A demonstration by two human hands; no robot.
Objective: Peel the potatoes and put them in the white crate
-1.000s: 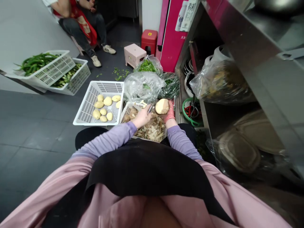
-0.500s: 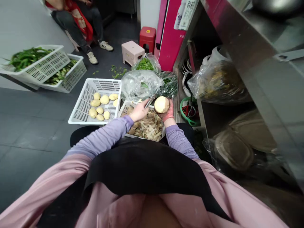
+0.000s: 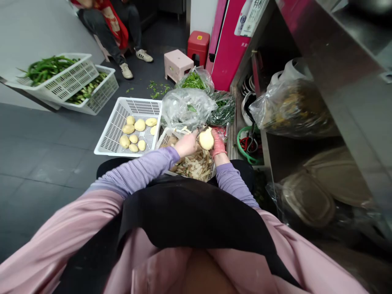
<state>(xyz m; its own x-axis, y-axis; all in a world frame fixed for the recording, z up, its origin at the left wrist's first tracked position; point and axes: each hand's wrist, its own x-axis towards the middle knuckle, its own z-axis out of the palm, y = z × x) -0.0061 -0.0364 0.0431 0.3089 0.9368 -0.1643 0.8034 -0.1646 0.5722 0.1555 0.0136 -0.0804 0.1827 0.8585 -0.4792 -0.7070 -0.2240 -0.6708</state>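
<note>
In my right hand (image 3: pixel 218 143), which wears a pinkish-red glove, is a mostly peeled pale potato (image 3: pixel 206 140). My bare left hand (image 3: pixel 187 144) grips a peeler (image 3: pixel 201 129), partly hidden by the fingers, against the potato's upper left side. Both hands are above a white basket (image 3: pixel 163 138) holding potato peelings (image 3: pixel 197 166) and some brown unpeeled potatoes (image 3: pixel 172 141). To the left, a larger white basket (image 3: pixel 105 139) contains several peeled potatoes (image 3: pixel 140 125).
Bags of greens (image 3: pixel 188 107) lie just beyond the hands. A green basket (image 3: pixel 241 149) with scissors stands by the shelving at right. Crates of green vegetables (image 3: pixel 73 79) are at far left. Pink (image 3: pixel 178 61) and red stools stand ahead; a person sits beyond (image 3: pixel 107 36).
My left hand has brought the peeler right up against the potato, where a gap was before. The whole view has shifted slightly, so things appear further right.
</note>
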